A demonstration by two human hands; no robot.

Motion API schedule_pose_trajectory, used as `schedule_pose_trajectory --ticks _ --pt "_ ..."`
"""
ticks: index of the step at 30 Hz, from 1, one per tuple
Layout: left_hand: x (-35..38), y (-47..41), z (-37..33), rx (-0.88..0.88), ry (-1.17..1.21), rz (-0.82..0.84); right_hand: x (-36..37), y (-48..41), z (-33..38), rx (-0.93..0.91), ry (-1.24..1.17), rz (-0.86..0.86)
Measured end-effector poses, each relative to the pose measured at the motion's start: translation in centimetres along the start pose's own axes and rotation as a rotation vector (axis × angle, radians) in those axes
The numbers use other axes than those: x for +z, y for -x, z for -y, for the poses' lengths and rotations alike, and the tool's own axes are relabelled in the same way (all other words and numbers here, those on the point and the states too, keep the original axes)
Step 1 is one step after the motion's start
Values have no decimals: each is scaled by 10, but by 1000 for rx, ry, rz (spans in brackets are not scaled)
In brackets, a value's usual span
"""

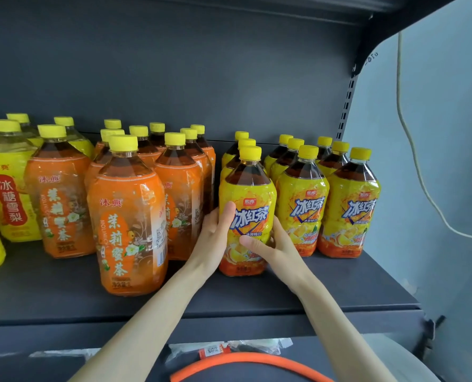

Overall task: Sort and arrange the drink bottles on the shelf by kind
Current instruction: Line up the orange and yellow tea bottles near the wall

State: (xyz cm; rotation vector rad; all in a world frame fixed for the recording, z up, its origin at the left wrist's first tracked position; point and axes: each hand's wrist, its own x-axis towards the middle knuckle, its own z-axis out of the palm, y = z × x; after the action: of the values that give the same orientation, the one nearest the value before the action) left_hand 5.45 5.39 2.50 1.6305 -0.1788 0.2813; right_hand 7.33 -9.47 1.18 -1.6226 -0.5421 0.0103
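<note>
A yellow-labelled iced tea bottle (252, 197) stands upright on the dark shelf (257, 296), at the front of the left row of its kind. My left hand (215, 235) wraps its left side, thumb across the label. My right hand (268, 245) grips its lower right side. Two more rows of the same yellow iced tea bottles (301, 199) stand to its right. Left of it, several orange-labelled jasmine tea bottles (127, 216) are grouped together. At the far left stand yellow pear drink bottles (7, 194).
The shelf's grey back panel (201, 78) rises behind the bottles, and a slotted upright (346, 106) closes the right end. A white cable (416, 161) hangs on the wall at right. Below the shelf lie an orange hose (246, 359) and plastic bags (229, 348).
</note>
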Motion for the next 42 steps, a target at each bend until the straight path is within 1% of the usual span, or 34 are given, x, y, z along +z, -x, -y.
schedule_pose_trajectory --ticks 3,6,12,19,23,27,32,37,42 --pt "1 0 0 -4 33 5 1 -1 1 -3 8 6" --pt "-1 0 1 40 76 38 2 2 1 -21 41 -6" --pt "-3 -3 4 42 35 76 -6 5 -1 -6 140 77" --pt "-1 -11 4 18 40 90 -8 -4 0 33 180 43" --pt "-2 -15 3 7 30 84 -5 -6 0 9 228 -23" --pt "-7 -15 6 78 26 28 -3 3 -5 -51 346 -123" --pt "-7 -14 9 142 -9 45 -6 11 -8 -72 428 -218" --pt "-7 -19 8 145 -39 24 -4 5 -3 -62 591 -252" --pt "-5 -24 10 143 -89 -33 -6 -3 0 -25 745 -247"
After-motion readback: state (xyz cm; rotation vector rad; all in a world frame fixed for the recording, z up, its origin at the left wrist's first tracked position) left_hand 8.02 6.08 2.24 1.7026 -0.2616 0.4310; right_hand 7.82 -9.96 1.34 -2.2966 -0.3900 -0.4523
